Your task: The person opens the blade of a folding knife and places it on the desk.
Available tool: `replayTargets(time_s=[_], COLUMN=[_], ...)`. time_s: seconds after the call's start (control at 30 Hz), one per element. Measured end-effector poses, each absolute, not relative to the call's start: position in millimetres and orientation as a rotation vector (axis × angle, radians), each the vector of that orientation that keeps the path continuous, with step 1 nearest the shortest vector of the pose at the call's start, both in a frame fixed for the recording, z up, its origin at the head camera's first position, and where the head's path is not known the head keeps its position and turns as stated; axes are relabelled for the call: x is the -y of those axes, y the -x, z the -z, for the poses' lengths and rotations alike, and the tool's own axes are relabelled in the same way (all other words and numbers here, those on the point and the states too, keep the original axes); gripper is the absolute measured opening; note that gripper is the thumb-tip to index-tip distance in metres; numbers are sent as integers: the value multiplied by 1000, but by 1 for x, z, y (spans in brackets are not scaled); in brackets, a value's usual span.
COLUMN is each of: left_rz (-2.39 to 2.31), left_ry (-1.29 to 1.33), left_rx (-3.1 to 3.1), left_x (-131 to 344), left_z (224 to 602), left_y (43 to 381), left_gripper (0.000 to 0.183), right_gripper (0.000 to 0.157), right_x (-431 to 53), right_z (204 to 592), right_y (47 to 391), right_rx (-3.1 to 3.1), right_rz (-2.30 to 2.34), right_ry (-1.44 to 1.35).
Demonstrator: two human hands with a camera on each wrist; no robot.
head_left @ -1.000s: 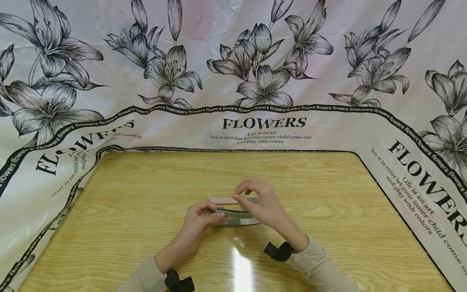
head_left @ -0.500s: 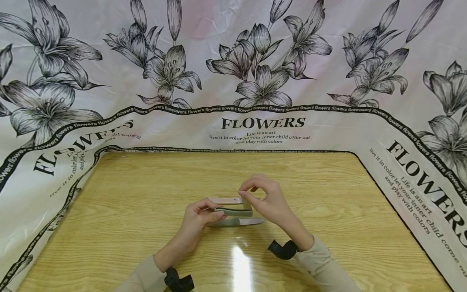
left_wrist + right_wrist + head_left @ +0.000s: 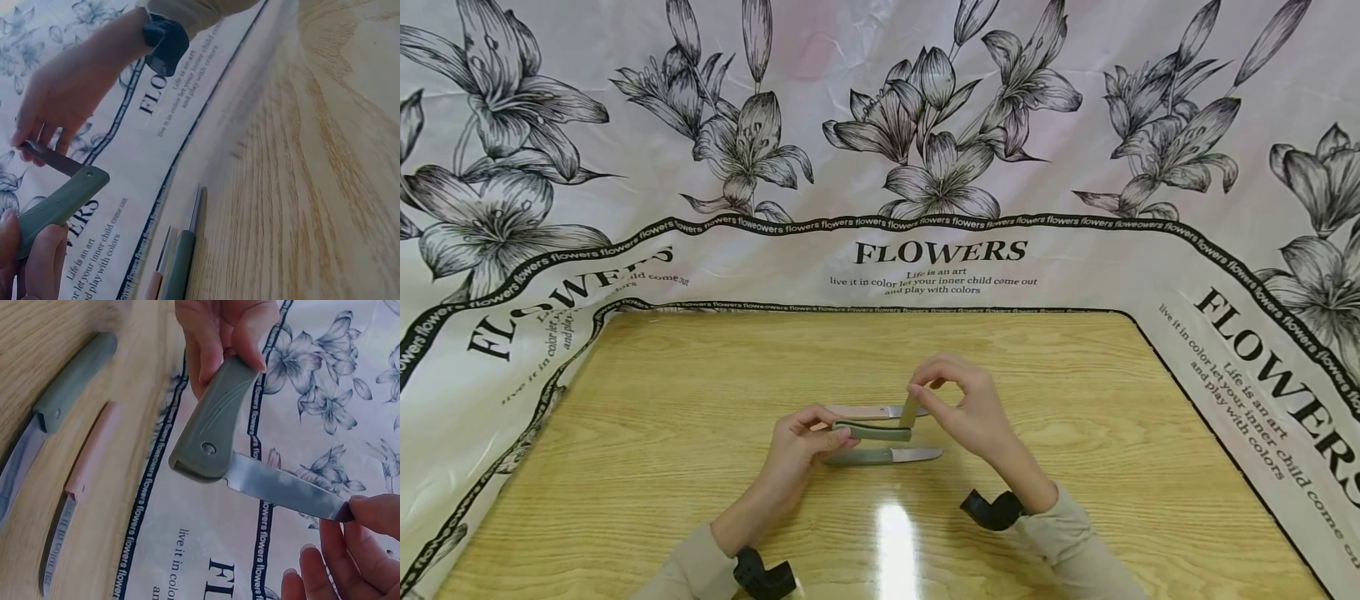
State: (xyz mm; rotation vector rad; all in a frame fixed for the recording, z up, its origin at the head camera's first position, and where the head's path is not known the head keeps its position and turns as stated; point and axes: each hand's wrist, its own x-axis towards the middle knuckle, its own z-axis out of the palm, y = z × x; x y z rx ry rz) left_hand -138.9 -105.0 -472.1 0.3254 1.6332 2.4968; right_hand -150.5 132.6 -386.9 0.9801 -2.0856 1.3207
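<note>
My left hand (image 3: 792,446) grips the green handle (image 3: 876,432) of a folding knife by its rear end, held up over the table. With thumb and fingers, my right hand (image 3: 968,407) pinches the tip of its blade (image 3: 284,487). The blade stands swung partway out, roughly square to the handle, as the right wrist view shows. Below lie two more knives with blades out: a green one (image 3: 75,381) nearer the person and a pink one (image 3: 92,450) farther off. In the head view, the raised knife and my hands partly cover the pink knife.
The wood-grain table (image 3: 700,367) is edged at the back and sides by a white cloth (image 3: 760,271) printed with flowers and lettering. Each wrist carries a black mount, one on the left (image 3: 763,575) and one on the right (image 3: 992,510).
My right hand has moved right, drawing the blade out of the green handle from nearly folded to a wide angle. My left hand has shifted slightly left with the handle.
</note>
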Motion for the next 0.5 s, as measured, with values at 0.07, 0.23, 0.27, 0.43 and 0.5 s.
replayTargets(time_s=[0.07,0.23,0.27,0.43,0.5], left_rz=[-2497,-2492,-2494,-2502,-2506], left_ry=[-336,-372,-370,-319,-305], left_rx=[-1642,-1654,-1652,-1655,-1649], left_x=[105,105,105,105,105], left_z=[472,472,471,471,471], left_y=[139,138,137,137,138], left_gripper=[14,12,12,14,16], right_gripper=[19,16,16,15,16], right_x=[-132,-132,-132,-133,-134], right_z=[381,377,377,378,377], right_y=[146,143,143,144,144], right_rx=[2092,2117,2121,2125,2119], right_rz=[-1325,-1331,-1329,-1316,-1313], right_ry=[-972,-956,-952,-948,-947])
